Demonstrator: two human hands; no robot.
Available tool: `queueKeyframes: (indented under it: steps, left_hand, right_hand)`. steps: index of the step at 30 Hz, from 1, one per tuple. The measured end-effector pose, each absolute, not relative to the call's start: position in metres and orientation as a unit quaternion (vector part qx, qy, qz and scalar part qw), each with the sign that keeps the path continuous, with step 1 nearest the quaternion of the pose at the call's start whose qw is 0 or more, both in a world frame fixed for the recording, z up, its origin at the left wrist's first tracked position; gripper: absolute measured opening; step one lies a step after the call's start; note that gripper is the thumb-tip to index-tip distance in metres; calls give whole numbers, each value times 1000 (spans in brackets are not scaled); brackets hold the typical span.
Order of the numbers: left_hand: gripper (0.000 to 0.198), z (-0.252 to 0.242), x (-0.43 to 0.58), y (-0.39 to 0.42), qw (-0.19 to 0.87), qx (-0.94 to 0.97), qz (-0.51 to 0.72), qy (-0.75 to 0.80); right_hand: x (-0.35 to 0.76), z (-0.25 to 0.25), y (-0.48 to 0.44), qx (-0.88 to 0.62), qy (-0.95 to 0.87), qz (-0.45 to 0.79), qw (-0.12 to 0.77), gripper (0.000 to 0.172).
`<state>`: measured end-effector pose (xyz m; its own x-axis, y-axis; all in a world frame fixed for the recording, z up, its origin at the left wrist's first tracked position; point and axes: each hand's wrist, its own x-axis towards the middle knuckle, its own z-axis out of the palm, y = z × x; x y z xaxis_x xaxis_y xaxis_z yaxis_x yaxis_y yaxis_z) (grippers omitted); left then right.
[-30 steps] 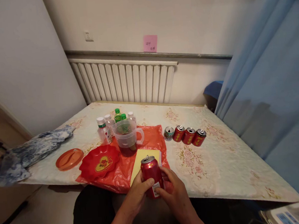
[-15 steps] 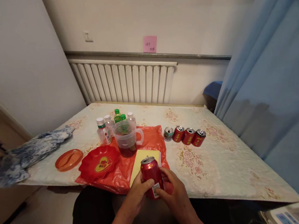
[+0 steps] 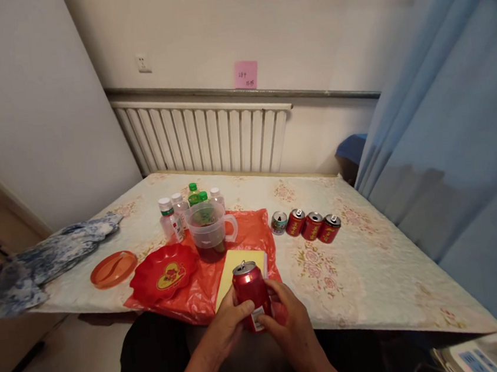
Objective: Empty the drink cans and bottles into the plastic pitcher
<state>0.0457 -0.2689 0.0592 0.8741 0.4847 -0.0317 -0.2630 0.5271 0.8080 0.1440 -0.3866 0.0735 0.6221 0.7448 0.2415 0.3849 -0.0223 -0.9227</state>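
Observation:
Both my hands hold one red drink can upright at the near edge of the table, its pull tab raised. My left hand wraps the can's left side and my right hand grips its lower right, fingers closed round it. Just behind the can lies a yellow pad on an orange plastic bag. A clear plastic jug with dark liquid in its bottom stands on the bag, and a red scalloped plate lies to the left.
Several small bottles stand behind the jug. Several opened cans sit in a row to the right. An orange lid and a blue patterned cloth lie at the left end of the table. A radiator lines the wall; a blue curtain hangs on the right.
The view has shifted slightly; both hands keep the same grip on the can, which has barely moved.

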Motion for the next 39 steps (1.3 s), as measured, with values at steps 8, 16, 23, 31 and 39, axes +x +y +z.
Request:
queueKeyframes:
  steps: [8, 16, 23, 31, 39]
  left_hand:
    - [64, 57, 47, -267, 881, 410, 207, 114]
    - [76, 61, 46, -264, 900, 379, 186, 107]
    - [67, 64, 45, -260, 895, 399, 178, 86]
    - [66, 56, 43, -256, 897, 393, 193, 67]
    - [41, 51, 46, -255, 865, 421, 240, 129]
  right_hand:
    - [144, 62, -388, -693, -423, 96, 576, 59]
    - [145, 69, -389, -640, -400, 165, 635, 51]
    - [150, 65, -383, -541, -348, 302, 703, 51]
    - [148, 58, -381, -557, -330, 278, 709, 60]
    - [143, 61, -384, -687, -379, 97, 612, 66]
